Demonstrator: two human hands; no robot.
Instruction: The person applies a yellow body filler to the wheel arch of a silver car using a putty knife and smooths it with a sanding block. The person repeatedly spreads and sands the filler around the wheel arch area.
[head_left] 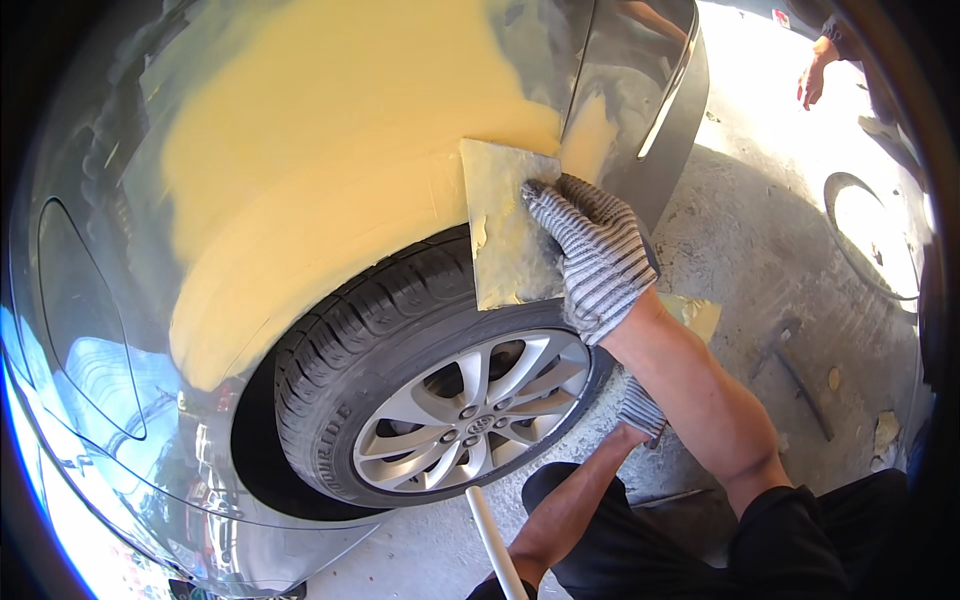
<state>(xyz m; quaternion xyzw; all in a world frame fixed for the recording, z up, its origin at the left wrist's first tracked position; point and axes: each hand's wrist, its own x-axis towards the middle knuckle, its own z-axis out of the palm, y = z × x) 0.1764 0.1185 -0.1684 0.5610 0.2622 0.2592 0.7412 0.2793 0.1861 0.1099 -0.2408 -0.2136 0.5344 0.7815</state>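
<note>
My right hand (600, 250), in a grey-and-white striped glove, grips a flat, thin filler spreader (510, 235) smeared with yellow putty. The spreader's upper edge lies against the car's rear wheel arch, where yellow body filler (330, 130) covers much of the grey panel. Its lower part overlaps the tyre (350, 320) in view. My left hand (640, 408), also gloved, is low beside the wheel, with its fingers hidden behind my right forearm. A putty-smeared flat board (697, 316) shows just past that forearm; whether my left hand holds it is hidden.
The silver alloy wheel (475, 420) sits below the arch. A white rod (495, 545) rises from the lower edge. A dark bar (803, 395) lies on the concrete floor (740, 250). Another person's hand (818, 72) hangs at the upper right. A fuel flap (90, 310) is at left.
</note>
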